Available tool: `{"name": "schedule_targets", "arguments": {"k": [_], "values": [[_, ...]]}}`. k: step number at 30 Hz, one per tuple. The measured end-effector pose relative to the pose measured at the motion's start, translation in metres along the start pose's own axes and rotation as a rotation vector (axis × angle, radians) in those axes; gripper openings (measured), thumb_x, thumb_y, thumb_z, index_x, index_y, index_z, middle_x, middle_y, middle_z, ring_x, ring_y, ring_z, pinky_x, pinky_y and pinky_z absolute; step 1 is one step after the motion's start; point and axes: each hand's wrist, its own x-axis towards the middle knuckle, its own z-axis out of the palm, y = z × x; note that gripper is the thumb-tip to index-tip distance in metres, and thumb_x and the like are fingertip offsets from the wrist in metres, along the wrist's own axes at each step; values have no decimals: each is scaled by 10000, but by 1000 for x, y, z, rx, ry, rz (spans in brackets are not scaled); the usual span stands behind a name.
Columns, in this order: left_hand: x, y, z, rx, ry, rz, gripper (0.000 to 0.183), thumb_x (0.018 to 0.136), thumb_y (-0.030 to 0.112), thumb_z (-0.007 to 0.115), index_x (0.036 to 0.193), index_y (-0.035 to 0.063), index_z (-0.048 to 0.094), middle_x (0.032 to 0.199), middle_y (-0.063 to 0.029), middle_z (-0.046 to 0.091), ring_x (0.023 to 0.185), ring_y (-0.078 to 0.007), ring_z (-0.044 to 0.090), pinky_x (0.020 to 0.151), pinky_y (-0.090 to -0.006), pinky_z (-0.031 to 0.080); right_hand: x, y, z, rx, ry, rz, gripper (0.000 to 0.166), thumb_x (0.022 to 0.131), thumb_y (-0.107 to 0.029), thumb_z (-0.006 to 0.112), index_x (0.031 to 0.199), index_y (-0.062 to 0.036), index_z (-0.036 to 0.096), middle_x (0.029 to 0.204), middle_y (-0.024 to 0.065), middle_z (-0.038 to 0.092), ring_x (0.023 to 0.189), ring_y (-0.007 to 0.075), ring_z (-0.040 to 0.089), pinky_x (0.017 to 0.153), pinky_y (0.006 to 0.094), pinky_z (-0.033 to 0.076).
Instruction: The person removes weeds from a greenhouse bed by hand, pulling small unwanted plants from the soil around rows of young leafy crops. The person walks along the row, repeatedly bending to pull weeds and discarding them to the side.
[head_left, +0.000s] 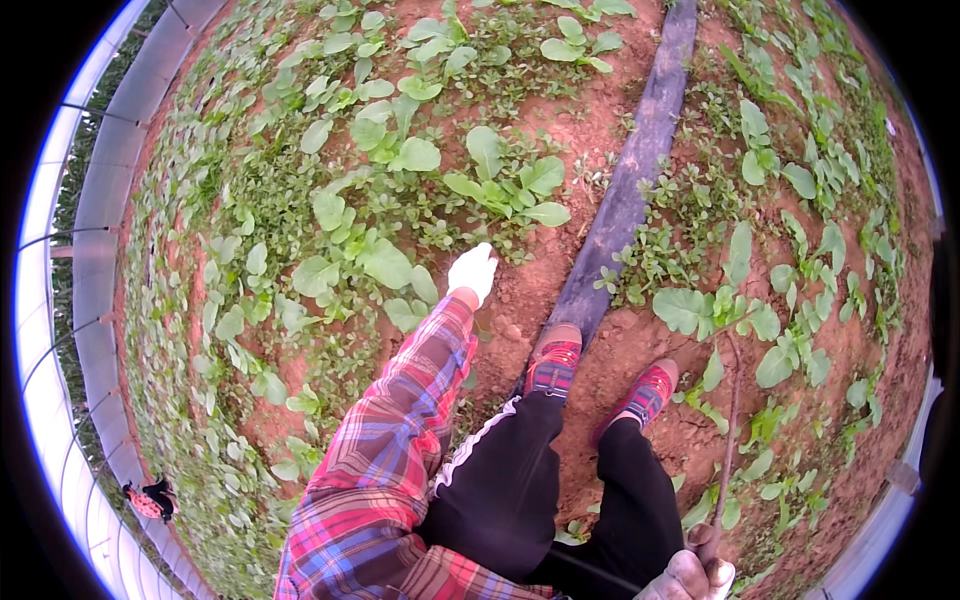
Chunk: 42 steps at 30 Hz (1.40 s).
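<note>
My left hand (472, 271), in a white glove, reaches low over the weeds beside a leafy green seedling (510, 184). Its fingers look curled, but I cannot tell whether anything is in them. At the bottom right, my right hand (684, 576), in a soiled glove, grips the lower end of a thin brown rod (727, 450). The rod rises past my right shoe, and its far end bends among the leaves of another seedling (720, 311). Small-leaved weeds (442, 225) grow densely around the seedlings left of my hand.
A flat dark hose or strip (626, 187) runs along the reddish soil, its near end by my left shoe (555, 360). My right shoe (649, 394) stands on soil. Plastic sheeting (97, 300) with hoops curves along the left. A small red-and-black item (152, 500) is at lower left.
</note>
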Motion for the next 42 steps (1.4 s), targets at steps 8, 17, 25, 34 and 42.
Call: {"name": "schedule_targets", "arguments": {"k": [8,17,25,34,42], "values": [[-4,23,14,142,-113,47,399,837,322,546,1127,48,549,1060,-164,584,1002,-331,541,866,-403,421,6,4,2,-4,33,-1,422,824,-172,507,1226,-53,459,520,8,415,341,103,392,298,245,313],[0,4,32,-72,109,8,343,850,277,526,1094,37,548,1055,-187,578,988,-344,540,820,-410,434,11,10,7,21,64,-36,480,814,-163,518,1274,-49,446,530,14,438,345,107,414,298,246,326],[9,32,39,78,238,84,574,765,423,635,1141,22,469,1079,-187,563,996,-327,560,840,-406,450,13,10,5,-19,41,-8,487,826,-153,507,1294,-47,424,554,24,445,351,107,417,298,246,319],[31,29,47,21,163,32,268,839,294,550,952,56,500,844,-169,600,803,-364,585,698,-449,460,10,9,4,-10,63,-55,473,836,-152,498,1291,-45,424,570,27,442,362,105,422,302,243,331],[-6,-8,16,-569,111,-201,321,842,207,576,1087,0,553,979,-167,621,860,-268,597,719,-347,475,16,18,-2,267,-160,-123,486,827,-161,498,1295,-52,426,564,18,436,360,105,421,310,249,326]]}}
